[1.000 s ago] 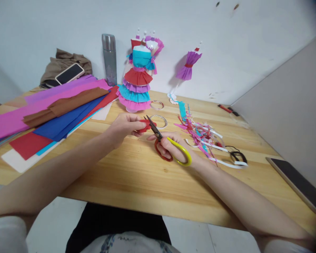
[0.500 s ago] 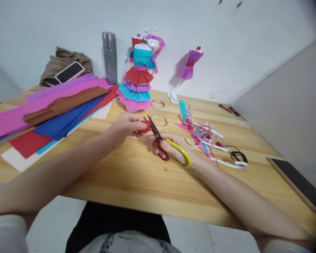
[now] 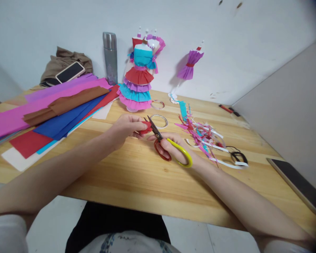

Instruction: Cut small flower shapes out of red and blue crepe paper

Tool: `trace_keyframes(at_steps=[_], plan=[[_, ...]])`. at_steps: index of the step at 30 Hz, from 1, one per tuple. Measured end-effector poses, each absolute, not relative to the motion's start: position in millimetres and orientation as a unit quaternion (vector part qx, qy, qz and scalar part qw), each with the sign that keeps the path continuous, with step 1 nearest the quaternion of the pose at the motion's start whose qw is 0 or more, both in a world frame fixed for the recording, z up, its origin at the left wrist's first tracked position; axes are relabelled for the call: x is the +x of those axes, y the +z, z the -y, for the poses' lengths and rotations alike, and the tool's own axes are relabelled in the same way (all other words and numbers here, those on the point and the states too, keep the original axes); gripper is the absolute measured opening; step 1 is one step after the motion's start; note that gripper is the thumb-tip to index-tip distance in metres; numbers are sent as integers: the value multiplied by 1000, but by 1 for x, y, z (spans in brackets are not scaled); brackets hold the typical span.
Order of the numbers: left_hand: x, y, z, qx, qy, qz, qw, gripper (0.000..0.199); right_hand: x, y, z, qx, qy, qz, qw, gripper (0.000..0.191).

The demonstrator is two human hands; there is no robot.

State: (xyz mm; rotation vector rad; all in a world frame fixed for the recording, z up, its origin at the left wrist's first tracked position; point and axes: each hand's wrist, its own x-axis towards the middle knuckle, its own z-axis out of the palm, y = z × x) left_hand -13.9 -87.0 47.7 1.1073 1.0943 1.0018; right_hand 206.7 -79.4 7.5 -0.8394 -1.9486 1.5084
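Between the thumb and fingers of my left hand [image 3: 125, 130] is a small piece of red crepe paper [image 3: 146, 127]. My right hand [image 3: 171, 144] grips scissors [image 3: 158, 135] with dark blades, one yellow handle loop and one red loop. The blades stand slightly apart at the right edge of the red piece, pointing up and to the left. Just behind the hands, a tape roll [image 3: 160, 121] lies flat on the wooden table [image 3: 137, 175]. A small mannequin in a tiered paper dress [image 3: 139, 75] stands beyond my left hand.
Folded coloured paper sheets [image 3: 65, 109] spread over the left side, near a phone [image 3: 70, 72] and a steel flask [image 3: 110, 58]. Paper scraps [image 3: 200, 135] lie right of my hands. A purple-dressed mannequin [image 3: 191, 65] leans by the wall; a dark tablet-like device [image 3: 297, 184] lies far right.
The scissor handles have spread a little wider and shifted slightly right. My left hand still pinches the red piece in almost the same place.
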Motion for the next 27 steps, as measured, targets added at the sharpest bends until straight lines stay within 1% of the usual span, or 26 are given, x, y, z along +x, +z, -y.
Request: trace_keyframes(at_steps=[4,18,23,27], plan=[[-13,49,87,476,433,-480,596,13,206,7,79,-312,561,720,264,68],[-19,45,78,513,417,-482,574,13,207,9,80,-300,568,720,262,69],[-22,52,80,521,396,-494,572,13,208,8,79,-304,562,726,256,73],[-24,56,80,536,383,-502,560,13,208,9,79,-304,560,728,253,71]])
